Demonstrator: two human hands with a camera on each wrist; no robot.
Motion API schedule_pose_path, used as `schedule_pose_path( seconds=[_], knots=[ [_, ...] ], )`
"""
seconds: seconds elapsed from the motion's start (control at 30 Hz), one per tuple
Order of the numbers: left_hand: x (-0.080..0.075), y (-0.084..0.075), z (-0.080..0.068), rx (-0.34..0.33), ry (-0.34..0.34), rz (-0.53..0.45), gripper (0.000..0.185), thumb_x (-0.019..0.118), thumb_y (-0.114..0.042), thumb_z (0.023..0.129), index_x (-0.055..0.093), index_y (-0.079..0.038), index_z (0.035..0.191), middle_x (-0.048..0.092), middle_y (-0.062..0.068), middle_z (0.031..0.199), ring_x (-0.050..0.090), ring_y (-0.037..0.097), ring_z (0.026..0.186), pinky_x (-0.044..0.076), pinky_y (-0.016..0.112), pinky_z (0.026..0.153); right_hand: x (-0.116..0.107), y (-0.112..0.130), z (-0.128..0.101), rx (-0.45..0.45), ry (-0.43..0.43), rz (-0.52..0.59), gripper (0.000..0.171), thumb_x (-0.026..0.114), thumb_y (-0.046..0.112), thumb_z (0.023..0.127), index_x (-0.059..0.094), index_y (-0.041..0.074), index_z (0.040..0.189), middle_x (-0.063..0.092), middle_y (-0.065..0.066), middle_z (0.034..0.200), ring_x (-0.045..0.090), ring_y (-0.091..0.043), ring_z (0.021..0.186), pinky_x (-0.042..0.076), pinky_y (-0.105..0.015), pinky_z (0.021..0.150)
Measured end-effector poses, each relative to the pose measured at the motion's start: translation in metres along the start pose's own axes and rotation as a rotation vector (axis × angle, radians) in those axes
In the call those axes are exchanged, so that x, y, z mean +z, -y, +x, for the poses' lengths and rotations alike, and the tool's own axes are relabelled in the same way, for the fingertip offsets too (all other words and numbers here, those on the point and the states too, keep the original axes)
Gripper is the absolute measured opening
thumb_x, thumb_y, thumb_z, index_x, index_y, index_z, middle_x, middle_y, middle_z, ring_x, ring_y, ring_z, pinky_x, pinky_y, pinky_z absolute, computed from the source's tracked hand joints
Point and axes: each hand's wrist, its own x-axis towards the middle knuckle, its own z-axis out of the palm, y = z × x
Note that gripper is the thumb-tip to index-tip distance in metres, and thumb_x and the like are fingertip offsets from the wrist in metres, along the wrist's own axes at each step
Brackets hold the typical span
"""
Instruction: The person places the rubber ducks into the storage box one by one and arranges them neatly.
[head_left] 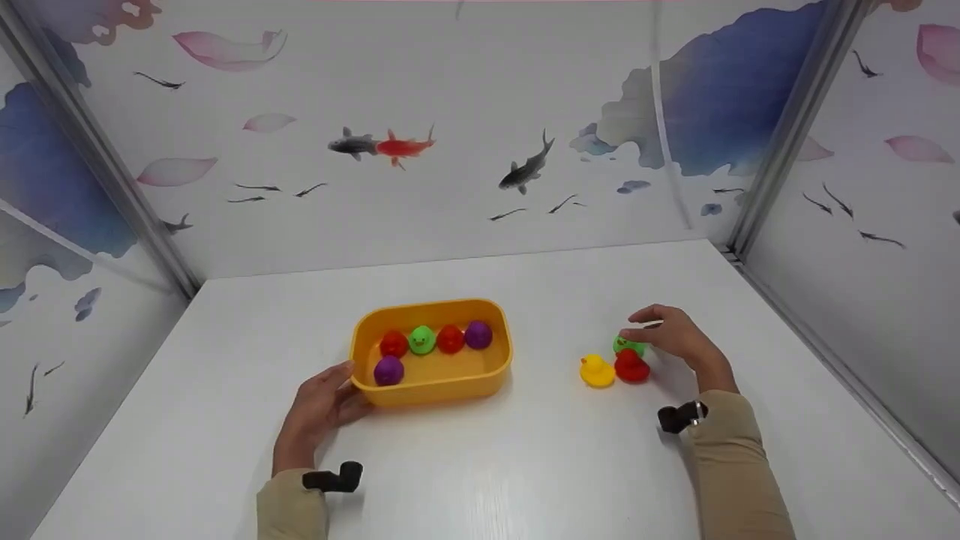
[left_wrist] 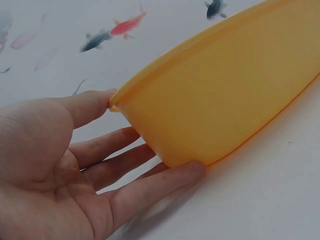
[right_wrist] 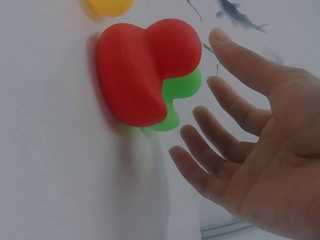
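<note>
My left hand [head_left: 322, 405] holds the left end of a yellow plastic bin [head_left: 450, 390]. Its thumb lies at the rim and the fingers bear on the outer wall and lower corner, as the left wrist view shows. Inside the bin sit a green rubber duck [head_left: 422, 341] and several red and purple rounded toys. On the right, my right hand [head_left: 679, 337] hovers with spread, slightly bent fingers beside a green duck [head_left: 627, 345]. A red duck [right_wrist: 132, 75] stands in front of that one, partly hiding it. To their left is a yellow duck [head_left: 598, 371].
Everything stands on a white table [head_left: 517, 465]. Upright panels printed with fish and petals, such as the back panel [head_left: 450, 75], enclose its back and both sides. Grey metal posts [head_left: 795, 127] mark the corners.
</note>
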Motion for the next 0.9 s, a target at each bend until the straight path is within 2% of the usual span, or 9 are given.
schedule_pose_path(
  seconds=[0.13, 0.23, 0.33, 0.57, 0.9],
  knots=[
    [0.001, 0.020, 0.028, -0.005, -0.162, 0.039, 0.065, 0.056, -0.046, 0.101, 0.040, -0.010, 0.153, 0.050, 0.022, 0.150, 0.070, 0.023, 0.113, 0.059, 0.036, 0.094, 0.001, -0.002, 0.003, 0.042, 0.009, -0.010, 0.070, 0.073, 0.047, 0.089, 0.049, 0.006, 0.141, 0.045, -0.023, 0.150, 0.048, -0.039, 0.130, 0.042, -0.055, 0.115],
    [-0.002, 0.024, 0.033, -0.011, -0.164, 0.042, 0.066, 0.056, -0.047, 0.101, 0.039, -0.011, 0.153, 0.048, 0.021, 0.152, 0.069, 0.023, 0.116, 0.058, 0.035, 0.094, 0.003, -0.003, 0.004, 0.061, 0.012, -0.015, 0.070, 0.074, 0.046, 0.088, 0.049, 0.004, 0.139, 0.045, -0.024, 0.149, 0.048, -0.039, 0.127, 0.043, -0.053, 0.114],
    [-0.004, 0.023, 0.033, -0.018, -0.143, 0.036, 0.069, 0.057, -0.048, 0.100, 0.038, -0.011, 0.154, 0.048, 0.020, 0.153, 0.067, 0.025, 0.121, 0.058, 0.036, 0.097, 0.006, -0.004, 0.005, 0.081, 0.018, -0.015, 0.070, 0.075, 0.044, 0.088, 0.049, 0.003, 0.138, 0.045, -0.024, 0.147, 0.049, -0.038, 0.125, 0.044, -0.051, 0.114],
    [-0.002, 0.023, 0.033, -0.037, -0.159, 0.044, 0.066, 0.057, -0.048, 0.099, 0.039, -0.016, 0.154, 0.051, 0.014, 0.151, 0.064, 0.026, 0.125, 0.057, 0.034, 0.098, 0.009, -0.006, 0.006, 0.110, 0.028, -0.004, 0.071, 0.074, 0.045, 0.088, 0.048, 0.001, 0.138, 0.049, -0.023, 0.142, 0.049, -0.037, 0.123, 0.044, -0.051, 0.113],
    [-0.002, 0.024, 0.032, -0.035, -0.165, 0.042, 0.066, 0.059, -0.051, 0.098, 0.042, -0.016, 0.152, 0.054, 0.014, 0.149, 0.069, 0.023, 0.118, 0.057, 0.034, 0.098, 0.008, 0.004, 0.004, 0.064, 0.003, 0.065, 0.071, 0.075, 0.047, 0.088, 0.051, 0.003, 0.139, 0.048, -0.022, 0.147, 0.052, -0.034, 0.123, 0.048, -0.045, 0.111]
  ],
)
